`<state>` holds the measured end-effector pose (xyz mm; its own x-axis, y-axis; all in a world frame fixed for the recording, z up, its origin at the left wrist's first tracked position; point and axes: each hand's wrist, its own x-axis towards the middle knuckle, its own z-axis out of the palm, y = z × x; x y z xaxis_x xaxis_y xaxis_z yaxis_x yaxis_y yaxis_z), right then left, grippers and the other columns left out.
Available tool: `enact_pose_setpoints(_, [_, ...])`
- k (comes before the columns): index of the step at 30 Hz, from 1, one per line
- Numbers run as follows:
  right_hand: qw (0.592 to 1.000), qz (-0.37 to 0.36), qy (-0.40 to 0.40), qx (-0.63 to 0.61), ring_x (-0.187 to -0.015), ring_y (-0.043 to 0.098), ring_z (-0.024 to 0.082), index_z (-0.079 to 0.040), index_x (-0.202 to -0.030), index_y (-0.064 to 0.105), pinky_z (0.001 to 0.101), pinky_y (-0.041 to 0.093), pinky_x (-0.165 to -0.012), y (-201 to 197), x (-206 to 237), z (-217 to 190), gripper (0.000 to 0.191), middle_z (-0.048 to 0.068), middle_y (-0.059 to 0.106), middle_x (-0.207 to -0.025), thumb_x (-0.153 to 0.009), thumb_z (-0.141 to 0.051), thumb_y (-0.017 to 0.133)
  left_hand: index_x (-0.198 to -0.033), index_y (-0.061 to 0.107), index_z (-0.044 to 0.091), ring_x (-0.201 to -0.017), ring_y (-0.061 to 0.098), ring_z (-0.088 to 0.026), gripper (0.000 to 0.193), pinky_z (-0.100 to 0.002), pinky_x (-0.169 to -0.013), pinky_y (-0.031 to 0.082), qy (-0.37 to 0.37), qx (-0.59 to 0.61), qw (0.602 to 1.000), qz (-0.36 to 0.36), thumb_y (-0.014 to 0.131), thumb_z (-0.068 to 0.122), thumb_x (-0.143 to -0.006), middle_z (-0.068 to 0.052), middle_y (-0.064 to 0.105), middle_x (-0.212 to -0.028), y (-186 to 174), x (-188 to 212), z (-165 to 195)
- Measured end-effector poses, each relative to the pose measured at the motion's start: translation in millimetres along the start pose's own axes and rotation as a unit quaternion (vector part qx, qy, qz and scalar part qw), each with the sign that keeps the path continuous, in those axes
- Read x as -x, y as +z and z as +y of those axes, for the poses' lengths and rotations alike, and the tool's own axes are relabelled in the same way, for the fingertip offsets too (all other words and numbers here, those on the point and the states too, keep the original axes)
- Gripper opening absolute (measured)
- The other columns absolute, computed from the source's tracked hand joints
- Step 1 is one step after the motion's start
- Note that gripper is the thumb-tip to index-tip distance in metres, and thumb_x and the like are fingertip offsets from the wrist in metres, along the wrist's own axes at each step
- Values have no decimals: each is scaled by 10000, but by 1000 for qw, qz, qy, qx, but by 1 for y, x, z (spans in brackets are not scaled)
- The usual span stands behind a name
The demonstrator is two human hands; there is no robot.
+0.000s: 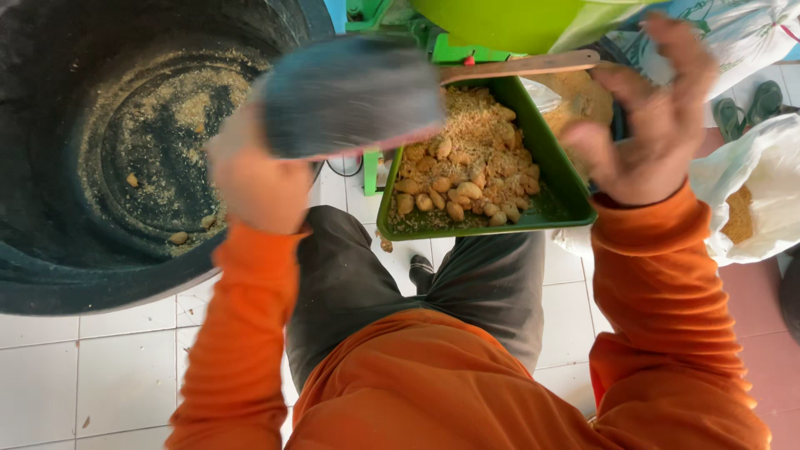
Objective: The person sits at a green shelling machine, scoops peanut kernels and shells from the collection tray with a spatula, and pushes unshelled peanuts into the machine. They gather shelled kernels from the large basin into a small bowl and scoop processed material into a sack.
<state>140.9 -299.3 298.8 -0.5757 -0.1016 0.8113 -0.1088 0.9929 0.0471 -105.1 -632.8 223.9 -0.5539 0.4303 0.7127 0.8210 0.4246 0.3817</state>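
My left hand (pixel 254 179) grips a blurred grey scoop (pixel 350 96), seemingly over the green tray (pixel 567 187) of nuts (pixel 467 179); right hand (pixel 650 117) spread. A tilt could spill grounds.

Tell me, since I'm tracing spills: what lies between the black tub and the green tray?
In the head view, the left hand holding a blurred dark scoop.
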Motion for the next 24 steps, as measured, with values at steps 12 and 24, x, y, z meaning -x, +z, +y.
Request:
enact_pose_setpoints(12, [595,91,579,-550,-1192,590,193,-87,-1504,417,332,534,-928,86,122,98,625,88,599,-1356,-1057,-280,809,-1182,719,-7,-924,748,-367,431,-499,-853,550,-499,-265,766,-307,526,345,-1024,-180,810,-929,-85,20,-190])
enact_pose_setpoints(24, [584,222,468,-625,-804,590,153,-132,-1393,532,264,484,-703,100,114,103,281,86,662,-1102,-1154,-67,666,-1441,543,21,-1162,654,-388,474,-498,-1004,513,60,130,966,-215,637,316,-1082,-189,683,-1266,9,-9,-9])
